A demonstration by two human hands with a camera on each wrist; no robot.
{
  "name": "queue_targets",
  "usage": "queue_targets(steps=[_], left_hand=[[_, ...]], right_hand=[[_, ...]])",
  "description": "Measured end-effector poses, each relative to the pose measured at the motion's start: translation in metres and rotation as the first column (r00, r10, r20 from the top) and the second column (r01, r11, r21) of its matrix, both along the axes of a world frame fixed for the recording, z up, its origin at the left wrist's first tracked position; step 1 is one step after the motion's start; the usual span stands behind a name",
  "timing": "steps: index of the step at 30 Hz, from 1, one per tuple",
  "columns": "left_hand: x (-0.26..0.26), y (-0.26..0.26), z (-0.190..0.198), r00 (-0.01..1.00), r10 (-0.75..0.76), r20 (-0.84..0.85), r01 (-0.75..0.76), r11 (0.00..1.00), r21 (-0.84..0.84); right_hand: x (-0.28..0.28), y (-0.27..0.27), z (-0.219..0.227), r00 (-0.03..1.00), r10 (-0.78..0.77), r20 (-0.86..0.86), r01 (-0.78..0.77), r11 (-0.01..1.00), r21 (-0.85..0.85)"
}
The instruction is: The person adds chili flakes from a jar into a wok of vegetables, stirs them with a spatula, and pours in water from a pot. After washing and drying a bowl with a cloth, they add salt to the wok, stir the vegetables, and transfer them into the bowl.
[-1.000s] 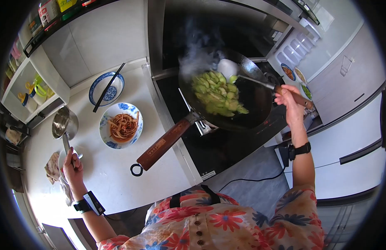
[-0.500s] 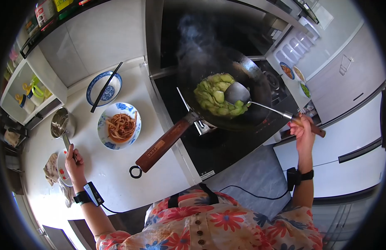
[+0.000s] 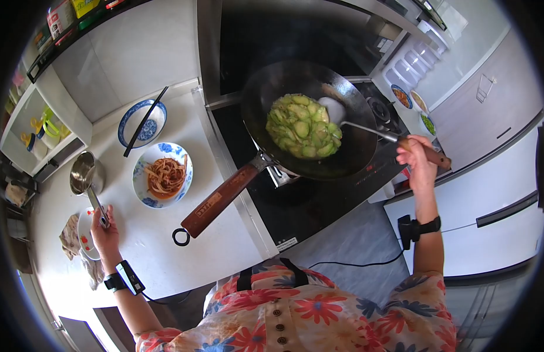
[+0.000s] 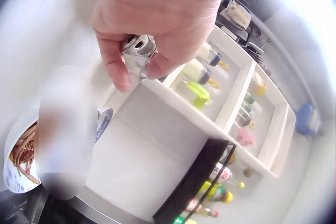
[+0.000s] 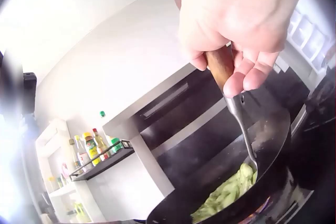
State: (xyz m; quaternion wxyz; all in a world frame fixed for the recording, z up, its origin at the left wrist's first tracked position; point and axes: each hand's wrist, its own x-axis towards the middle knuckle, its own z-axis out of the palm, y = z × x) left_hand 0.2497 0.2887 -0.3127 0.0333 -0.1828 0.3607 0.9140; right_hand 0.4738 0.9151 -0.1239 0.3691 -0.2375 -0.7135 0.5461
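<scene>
Right hand [image 3: 420, 167] on the spatula [image 3: 332, 111], green slices [image 3: 304, 126] in the wok [image 3: 354, 161].
Its grip is clamped on the wooden handle; the left hand [image 3: 105, 234] grips a metal ladle [image 3: 84, 173] over the desk [image 3: 160, 258] (noodle-like strips [image 3: 166, 178] sit in a bowl [image 3: 188, 162] nearby).

There are three bowls [image 3: 155, 203] on the tabletop [image 3: 166, 252], two with blue on them and one with red. There is one wok [image 3: 354, 164], one pot [image 3: 83, 171], one ladle [image 3: 374, 132] and one pair of chopsticks [image 3: 145, 122]. Three small dishes [image 3: 422, 117] are near the stove [image 3: 307, 211].
</scene>
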Motion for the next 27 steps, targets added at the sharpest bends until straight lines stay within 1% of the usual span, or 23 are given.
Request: queue_targets(steps=[1,3,4,6,7,9,10,11,12,13,14,15,16,17,18,19,21,23,24,25,26,27], left_hand=[[0.000,-0.001,-0.003,1.000,0.004,0.000,-0.004,1.000,0.000],[-0.004,-0.010,-0.011,0.997,0.077,0.022,-0.077,0.997,0.004],[-0.005,-0.014,-0.012,0.996,0.081,0.025,-0.081,0.997,0.001],[-0.004,-0.016,-0.013,0.993,0.122,0.009,-0.120,0.989,-0.083],[-0.003,-0.015,-0.012,0.993,0.122,0.011,-0.120,0.989,-0.082],[0.001,-0.015,-0.006,0.988,0.153,0.013,-0.150,0.981,-0.124],[-0.001,-0.021,-0.015,0.985,0.164,-0.059,-0.173,0.965,-0.197],[0.001,-0.030,-0.023,0.990,0.105,-0.091,-0.126,0.957,-0.261],[0.010,-0.024,-0.008,0.994,0.061,-0.090,-0.092,0.913,-0.397],[0.018,-0.014,0.007,0.996,0.025,-0.080,-0.063,0.850,-0.523],[0.028,0.003,0.026,0.995,0.095,-0.017,-0.083,0.753,-0.653],[0.035,0.010,0.039,0.984,0.171,0.040,-0.081,0.643,-0.761],[0.035,-0.003,0.029,0.982,0.184,0.031,-0.064,0.488,-0.870],[0.030,-0.028,0.003,0.985,0.165,-0.048,-0.094,0.288,-0.953],[0.031,-0.026,0.008,0.970,0.171,-0.172,-0.177,0.011,-0.984],[0.028,-0.014,0.015,0.948,0.140,-0.284,-0.241,-0.264,-0.934],[0.018,0.025,0.043,0.954,0.042,-0.296,-0.283,-0.193,-0.939],[-0.004,0.062,0.056,0.975,-0.067,-0.213,-0.222,-0.178,-0.959],[-0.022,0.071,0.055,0.974,-0.129,-0.186,-0.213,-0.246,-0.946],[-0.038,0.079,0.048,0.969,-0.195,-0.153,-0.209,-0.308,-0.928],[-0.052,0.084,0.042,0.965,-0.211,-0.157,-0.216,-0.294,-0.931],[-0.067,0.089,0.035,0.965,-0.219,-0.147,-0.211,-0.308,-0.928]], right_hand=[[-0.003,-0.006,-0.002,0.999,0.045,-0.011,-0.045,0.999,-0.002],[-0.003,-0.016,0.004,0.996,0.058,-0.073,-0.056,0.998,0.035],[0.002,-0.019,0.010,0.996,0.062,-0.071,-0.060,0.998,0.032],[0.014,-0.022,0.021,0.985,0.156,-0.081,-0.144,0.980,0.138],[0.013,-0.025,0.016,0.985,0.156,-0.079,-0.144,0.980,0.139],[0.004,-0.033,-0.004,0.982,0.169,-0.083,-0.166,0.985,0.041],[-0.001,-0.026,-0.013,0.980,0.191,-0.058,-0.190,0.982,0.018],[-0.005,-0.025,-0.015,0.989,0.146,-0.040,-0.145,0.989,0.027],[-0.003,-0.020,-0.014,0.996,0.083,-0.015,-0.083,0.996,-0.011],[0.000,-0.010,-0.013,1.000,0.029,0.012,-0.028,0.999,-0.044],[0.008,0.000,-0.012,1.000,0.003,-0.019,-0.004,0.999,-0.043],[0.017,0.010,-0.015,0.998,-0.029,-0.051,0.027,0.999,-0.038],[0.023,0.021,-0.021,0.999,-0.015,-0.052,0.011,0.998,-0.065],[0.026,0.024,-0.028,0.999,-0.007,-0.053,0.002,0.996,-0.091],[0.022,0.011,-0.029,1.000,-0.030,-0.007,0.029,0.988,-0.152],[0.014,0.004,-0.036,0.999,-0.014,-0.044,0.005,0.982,-0.189],[0.004,-0.004,-0.030,0.999,0.001,-0.038,-0.007,0.989,-0.145],[0.006,0.001,-0.013,1.000,-0.022,-0.017,0.021,1.000,-0.019],[0.009,0.012,-0.007,0.999,-0.014,-0.043,0.016,0.998,0.065],[0.014,0.015,0.007,1.000,0.007,0.019,-0.010,0.991,0.136],[0.014,0.011,0.016,0.999,-0.024,0.025,0.017,0.975,0.221],[0.012,0.004,0.026,0.997,-0.066,0.029,0.054,0.950,0.307]])
